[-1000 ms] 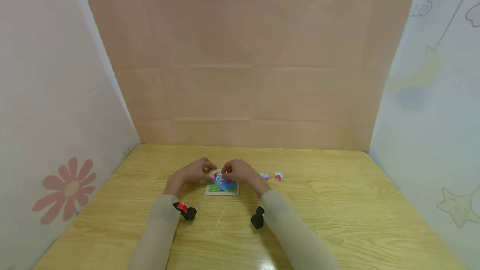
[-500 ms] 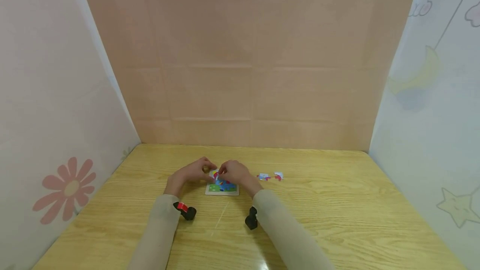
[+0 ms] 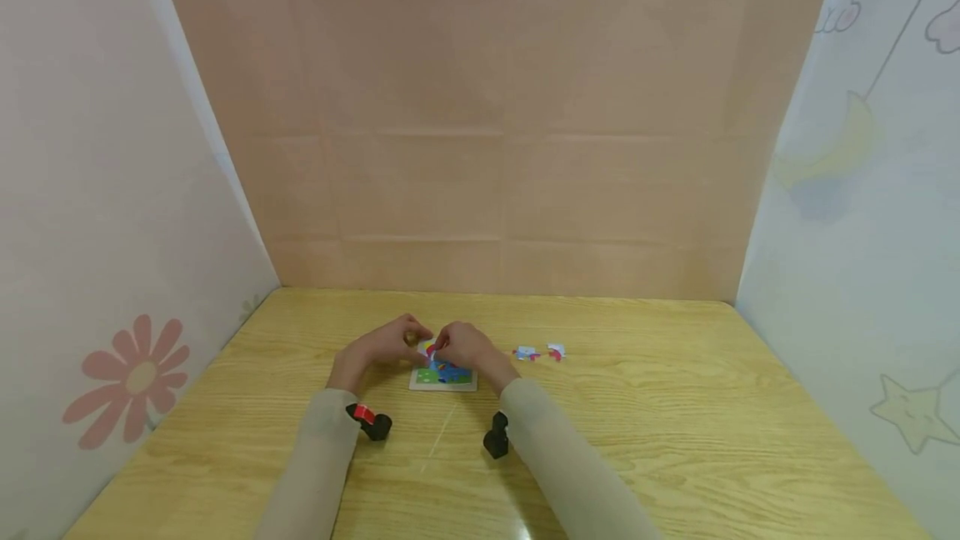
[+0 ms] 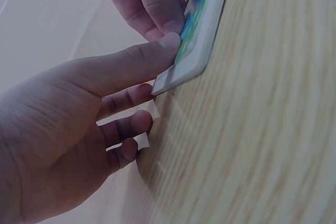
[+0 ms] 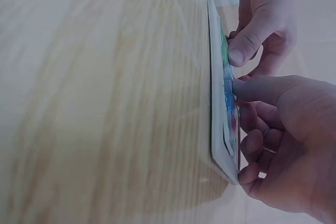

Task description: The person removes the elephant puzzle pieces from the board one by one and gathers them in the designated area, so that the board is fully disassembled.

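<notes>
A small jigsaw puzzle in a white-rimmed tray (image 3: 424, 387) lies on the table, its picture blue, green and red with a yellow patch. At its left edge my left hand (image 3: 384, 342) grips the tray, thumb (image 4: 149, 59) on top and fingers by the side. My right hand (image 3: 468, 346) bends over the picture, with its thumb (image 5: 257, 88) and fingers pinched together low on the upper part. They cover most of the puzzle piece there. The right hand's other fingers curl beside the far edge, as the right wrist view shows.
Two loose puzzle pieces lie right of the tray, a blue-and-pink one (image 3: 527, 352) and a white-and-pink one (image 3: 556, 352). The wood-grain table (image 3: 675, 423) meets a tan back panel (image 3: 525, 190) and pale printed side walls.
My right hand has shifted a little left across the puzzle, uncovering more of the nearer loose piece and covering more of the picture. My left hand stays at the tray's edge.
</notes>
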Demonstrator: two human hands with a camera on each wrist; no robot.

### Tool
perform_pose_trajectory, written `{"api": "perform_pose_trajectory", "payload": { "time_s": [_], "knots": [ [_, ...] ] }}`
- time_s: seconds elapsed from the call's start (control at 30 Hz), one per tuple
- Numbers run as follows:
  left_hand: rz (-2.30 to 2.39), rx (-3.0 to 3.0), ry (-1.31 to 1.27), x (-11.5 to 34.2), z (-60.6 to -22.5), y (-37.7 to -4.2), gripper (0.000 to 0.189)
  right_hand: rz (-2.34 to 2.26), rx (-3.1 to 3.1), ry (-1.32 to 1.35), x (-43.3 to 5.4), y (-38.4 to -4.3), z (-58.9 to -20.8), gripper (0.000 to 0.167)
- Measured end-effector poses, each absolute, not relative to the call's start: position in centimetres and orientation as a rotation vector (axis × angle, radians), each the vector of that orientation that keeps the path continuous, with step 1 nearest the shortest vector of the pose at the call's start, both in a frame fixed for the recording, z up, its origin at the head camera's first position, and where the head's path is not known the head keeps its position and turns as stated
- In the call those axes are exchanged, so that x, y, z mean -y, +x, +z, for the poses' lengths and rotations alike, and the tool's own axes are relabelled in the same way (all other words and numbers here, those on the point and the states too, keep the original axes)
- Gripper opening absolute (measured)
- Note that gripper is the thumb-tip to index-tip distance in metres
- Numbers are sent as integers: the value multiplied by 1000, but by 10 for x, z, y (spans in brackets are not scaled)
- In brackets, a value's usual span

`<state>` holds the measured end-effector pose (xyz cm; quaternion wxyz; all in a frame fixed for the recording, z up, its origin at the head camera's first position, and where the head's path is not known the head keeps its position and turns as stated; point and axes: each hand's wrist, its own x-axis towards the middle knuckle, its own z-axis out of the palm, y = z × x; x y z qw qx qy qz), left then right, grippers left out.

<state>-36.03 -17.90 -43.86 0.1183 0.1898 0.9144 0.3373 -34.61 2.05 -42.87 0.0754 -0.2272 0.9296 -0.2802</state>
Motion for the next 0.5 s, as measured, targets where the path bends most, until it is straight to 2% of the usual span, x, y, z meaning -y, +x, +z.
{"api": "perform_pose_trajectory", "payload": {
  "time_s": [0.5],
  "knots": [
    [989,-2674,557,179,-439,-362,49,-799,-2811,-680,-19,-344,-427,8]
  ]
}}
